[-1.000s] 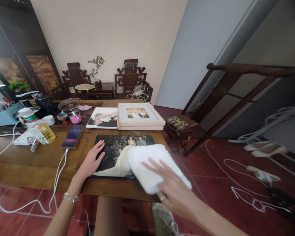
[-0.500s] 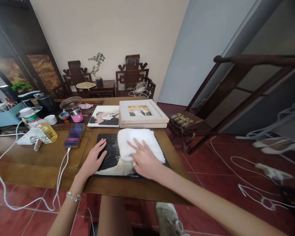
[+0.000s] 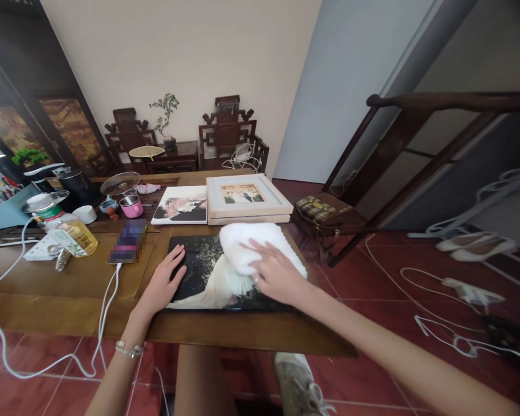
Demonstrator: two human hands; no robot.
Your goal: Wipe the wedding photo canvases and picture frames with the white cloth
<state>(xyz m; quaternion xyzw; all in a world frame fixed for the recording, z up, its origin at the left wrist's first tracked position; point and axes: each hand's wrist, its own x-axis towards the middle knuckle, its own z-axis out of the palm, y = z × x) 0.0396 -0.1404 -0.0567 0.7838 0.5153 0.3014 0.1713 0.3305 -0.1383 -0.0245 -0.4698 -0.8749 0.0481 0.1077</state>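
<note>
A dark photo panel [image 3: 195, 268] showing a pale, gown-like shape lies flat at the table's front edge. My left hand [image 3: 164, 280] rests on its left edge, fingers stretched out and holding nothing. A folded white towel [image 3: 236, 240] covers the panel's upper right part. On top of the towel lies my right hand [image 3: 279, 274], pressing down with fingers extended rather than wrapped round it. The towel's underside is hidden.
Behind the panel lie a smaller photo print [image 3: 182, 205] and stacked light wooden frames [image 3: 251, 205]. Left are a phone [image 3: 127, 242] on a white cable, a bottle of yellow liquid [image 3: 75, 234] and a pink cup [image 3: 131, 207]. A dark chair [image 3: 398, 144] stands right.
My right hand and the white towel have slid right across the panel, uncovering more of the pale picture. My left hand stays at the left edge. The view has shifted slightly.
</note>
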